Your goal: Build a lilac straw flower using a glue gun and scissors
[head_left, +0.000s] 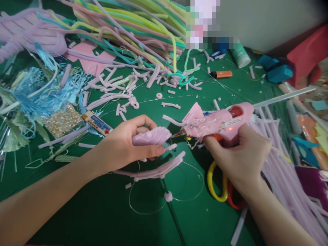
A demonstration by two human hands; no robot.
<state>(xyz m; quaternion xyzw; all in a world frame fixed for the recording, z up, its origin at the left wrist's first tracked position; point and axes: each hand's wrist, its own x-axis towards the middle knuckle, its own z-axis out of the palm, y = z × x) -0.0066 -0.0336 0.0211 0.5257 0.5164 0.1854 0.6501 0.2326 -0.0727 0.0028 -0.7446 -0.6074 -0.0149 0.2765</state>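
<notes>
My left hand (125, 141) pinches a ridged lilac piece (151, 136) between thumb and fingers, near the middle of the view. My right hand (238, 155) is wrapped round a pink glue gun (217, 123), which has a small orange light lit and a clear glue stick (284, 96) out of its back. The gun's nozzle (178, 134) points left, close to the right end of the ridged piece. Below my left hand lies a curved lilac strip (160, 170). A thin dark rod with a lilac bead (168, 196) and loops of clear wire runs down from there.
Lilac offcuts (112, 95) and coloured fuzzy stems (143, 34) cover the back of the green table (102, 212). Blue tassels (51, 89) and a bag of beads (63, 119) lie left. Scissors (211, 182), lilac stems (279, 164) and an orange lighter (223, 74) are right.
</notes>
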